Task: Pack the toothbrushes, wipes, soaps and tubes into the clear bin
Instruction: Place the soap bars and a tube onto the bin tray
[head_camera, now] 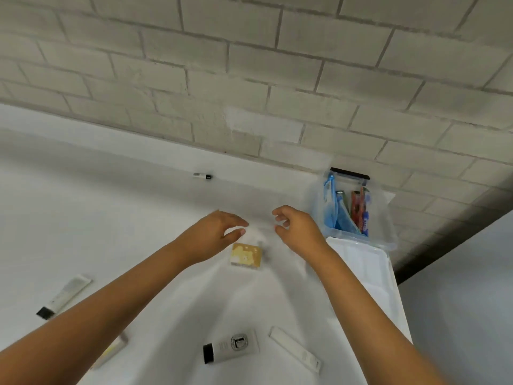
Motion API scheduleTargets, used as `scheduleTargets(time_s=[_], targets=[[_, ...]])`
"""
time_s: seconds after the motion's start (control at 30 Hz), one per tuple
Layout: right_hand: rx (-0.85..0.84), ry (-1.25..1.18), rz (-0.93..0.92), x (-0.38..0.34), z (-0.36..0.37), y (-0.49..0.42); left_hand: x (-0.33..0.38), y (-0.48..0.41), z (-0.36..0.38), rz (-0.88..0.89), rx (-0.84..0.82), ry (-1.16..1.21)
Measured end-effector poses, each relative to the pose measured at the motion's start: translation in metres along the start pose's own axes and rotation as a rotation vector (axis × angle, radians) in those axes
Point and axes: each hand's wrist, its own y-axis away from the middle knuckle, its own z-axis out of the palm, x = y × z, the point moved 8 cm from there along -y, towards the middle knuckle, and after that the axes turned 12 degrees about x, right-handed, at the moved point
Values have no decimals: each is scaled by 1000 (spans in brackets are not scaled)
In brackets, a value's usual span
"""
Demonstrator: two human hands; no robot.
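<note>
The clear bin (387,218) stands at the table's far right by the wall, holding blue packets and a red-orange packet. A yellow soap (246,255) in clear wrap lies mid-table. My left hand (213,236) hovers just above and left of it, fingers apart. My right hand (298,227) hovers to the soap's upper right, fingers curled, holding nothing. A white tube with a black cap (230,347) lies near the front. A slim white tube (295,349) lies beside it. Another black-capped tube (65,295) lies at the left.
The bin's white lid (366,273) lies flat in front of the bin at the table's right edge. A small white item with a black end (202,176) sits far back by the brick wall. A pale packet (111,351) shows under my left forearm.
</note>
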Motion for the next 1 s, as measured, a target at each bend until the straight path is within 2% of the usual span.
scheduleTargets(time_s=[0.27,0.6,0.83,1.0], targets=[[-139,47,48,4,59,22,-18,51,19,-95,-76,4],[-251,201,-5,3,101,42,-12,97,50,-145,-205,73],[-198,306,-32,5,105,42,-3,129,87,-185,-449,108],[-173,316,-34,5,105,42,-1,141,98,-154,-538,20]])
